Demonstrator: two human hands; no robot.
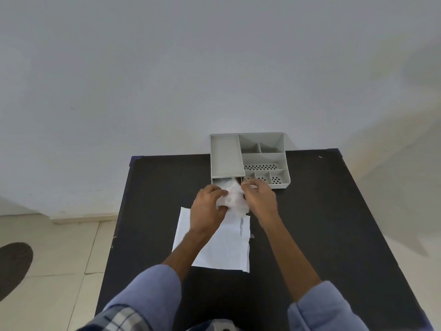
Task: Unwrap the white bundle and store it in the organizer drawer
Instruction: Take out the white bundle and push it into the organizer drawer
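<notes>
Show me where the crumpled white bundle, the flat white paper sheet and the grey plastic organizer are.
crumpled white bundle (233, 199): head view, middle, between both hands.
flat white paper sheet (224, 249): head view, bare centre.
grey plastic organizer (225, 155): head view, left tray floor.

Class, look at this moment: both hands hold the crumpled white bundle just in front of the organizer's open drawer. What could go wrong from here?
1. The crumpled white bundle, pinched between the left hand and right hand, may be too bulky for the grey plastic organizer's small open drawer and could jam.
2. A sleeve might drag the flat white paper sheet across the black table.
</notes>
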